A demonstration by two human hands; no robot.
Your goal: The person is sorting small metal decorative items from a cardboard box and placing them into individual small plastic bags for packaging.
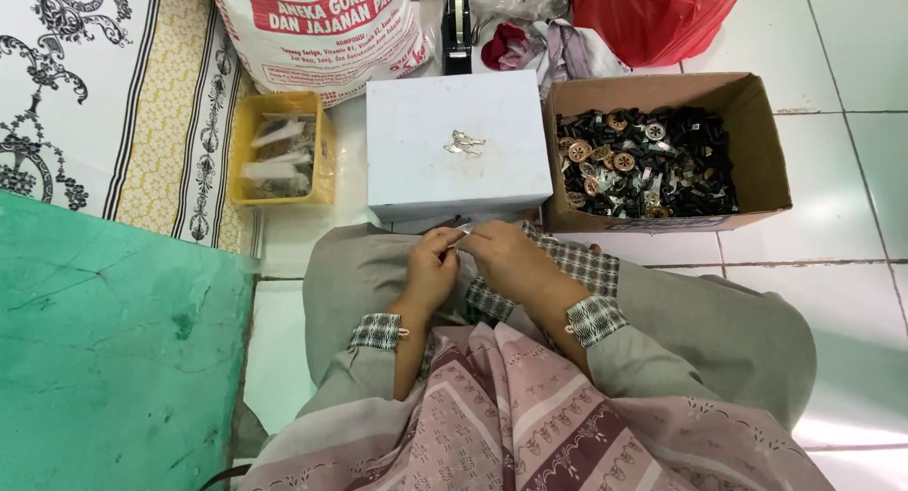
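Note:
My left hand (430,264) and my right hand (506,254) meet over my lap, just in front of a closed white box (416,160). Their fingertips pinch a small pale, shiny piece (463,229) between them; what it is I cannot tell. Another small silvery piece (463,143) lies on the lid of the white box. Right of it stands an open cardboard box (757,141) full of several small black and brass-coloured parts (643,165).
A yellow plastic tray (244,160) with clear packets sits left of the white box. Behind are a large printed white sack (317,32), a black tape dispenser (457,32), a red plastic bag (653,13) and crumpled cloth. A green mat (104,359) lies left on the tiled floor.

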